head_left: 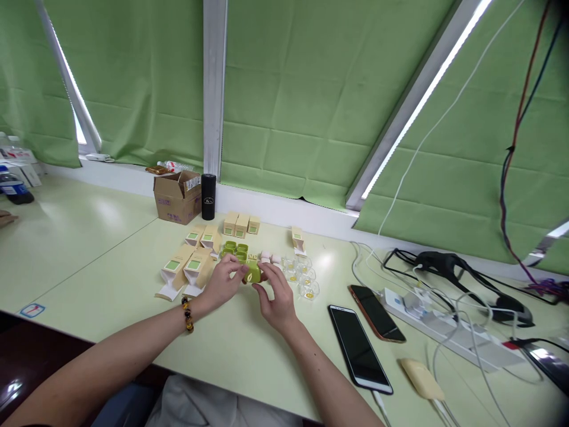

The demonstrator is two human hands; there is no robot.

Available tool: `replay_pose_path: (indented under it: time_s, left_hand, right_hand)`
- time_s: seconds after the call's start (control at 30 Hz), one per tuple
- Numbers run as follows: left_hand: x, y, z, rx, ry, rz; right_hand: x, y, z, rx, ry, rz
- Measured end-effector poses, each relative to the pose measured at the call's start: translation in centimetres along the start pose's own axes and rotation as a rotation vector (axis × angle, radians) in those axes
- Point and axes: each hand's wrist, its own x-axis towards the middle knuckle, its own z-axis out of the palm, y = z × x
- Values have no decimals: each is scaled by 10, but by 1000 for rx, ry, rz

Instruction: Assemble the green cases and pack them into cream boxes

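Between my two hands is a small green container (253,273) with a pale leaf-like mark on its face. My left hand (226,279) pinches its left side with thumb and fingertips. On its other side, the fingers of my right hand (276,296) curl against the edge. Just behind lie several green cups (235,249) and a few small pale pink pieces (270,257). To the right of them stand several clear plastic cups (306,279) with yellow spots at the bottom. Opened small cartons (198,264) with green labels lie left of my hands.
Closed small cartons (240,224) stand at the back, near a black tumbler (208,198) and a cardboard box (178,207). One more carton (297,239) lies farther right. Two phones, one a white-framed phone (360,350), a power strip (448,332) and tangled cables occupy the right side.
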Motion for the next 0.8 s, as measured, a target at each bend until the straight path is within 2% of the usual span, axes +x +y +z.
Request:
replay_pose_path:
  time_s: [0.13,0.23,0.33,0.4,0.5,0.6,0.7,0.8]
  left_hand:
    - [-2,2,0,-27,-71,-12]
    - [-3,4,-1,-34,-100,-35]
    - [-3,5,-3,33,-59,-6]
    - [-2,7,-5,75,-15,60]
    - [-3,11,-8,116,-17,212]
    - [-6,17,-7,184,-102,314]
    - [-8,18,-5,190,-151,336]
    - [-6,15,-2,82,-109,262]
  right_hand:
    - [2,-5,-1,117,15,116]
    - [3,-6,-1,230,-4,259]
    - [1,-2,-1,351,1,381]
    - [0,1,-1,403,36,428]
    - [-1,5,0,424,74,474]
    - [0,3,1,408,67,484]
    - [2,-2,1,388,58,481]
    - [5,-2,-3,385,74,456]
